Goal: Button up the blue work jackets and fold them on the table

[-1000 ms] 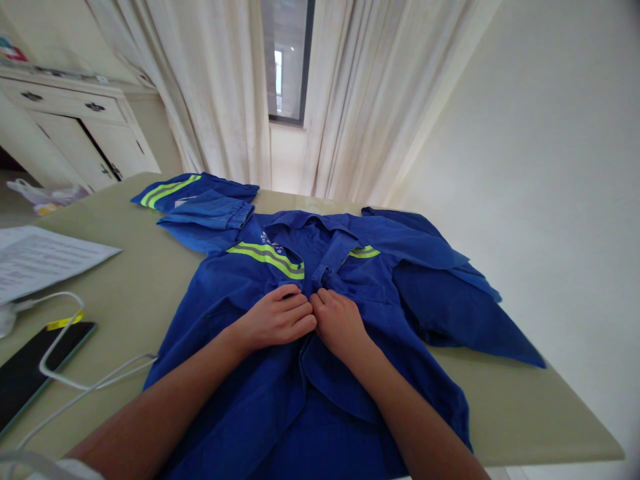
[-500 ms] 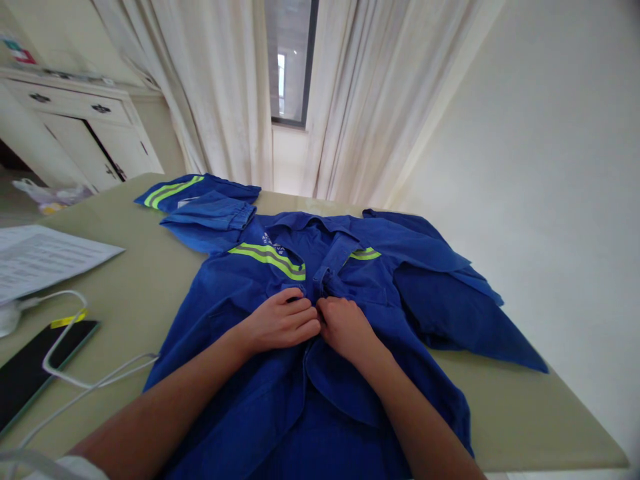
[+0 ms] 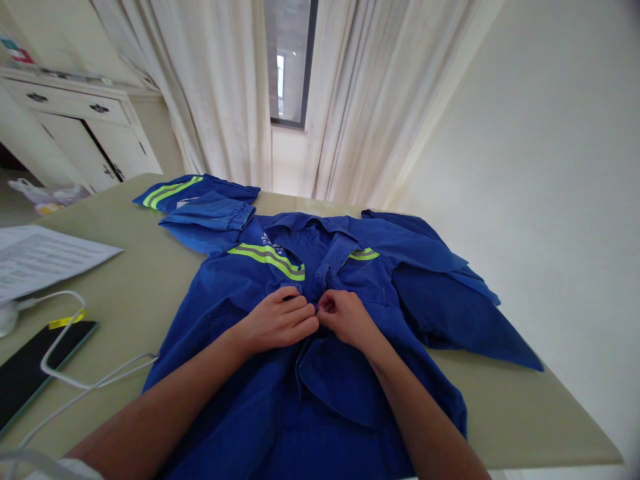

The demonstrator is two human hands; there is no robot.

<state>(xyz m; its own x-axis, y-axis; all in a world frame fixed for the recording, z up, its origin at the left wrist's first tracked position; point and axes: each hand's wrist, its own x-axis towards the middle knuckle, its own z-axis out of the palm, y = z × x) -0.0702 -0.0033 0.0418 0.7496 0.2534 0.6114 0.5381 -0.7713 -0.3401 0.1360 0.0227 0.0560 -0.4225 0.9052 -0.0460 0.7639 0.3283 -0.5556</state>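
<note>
A blue work jacket (image 3: 240, 293) with yellow-green and grey reflective strips lies front up, its collar away from me and its front partly open at the top. At the middle of the front, my left hand (image 3: 285, 320) is closed on one edge of the jacket. Right beside it, my right hand (image 3: 345, 319) pinches the opposing front edge, thumb and forefinger curled together. The fingertips of both hands nearly meet, and they hide whatever small fastening may lie between them. Below the hands the jacket's front flap hangs in loose folds.
Papers (image 3: 50, 257), a dark flat device (image 3: 40, 367) with a yellow tag, and a white cable (image 3: 65, 383) lie on the table (image 3: 150, 267) at left. A white cabinet (image 3: 75, 127) stands behind, with a plastic bag (image 3: 47, 193) nearby. A wall rises at right.
My right hand has turned slightly, so its thumb and forefinger pinch now shows. The jacket's front flap below has shifted a little. My left hand stays almost in place.
</note>
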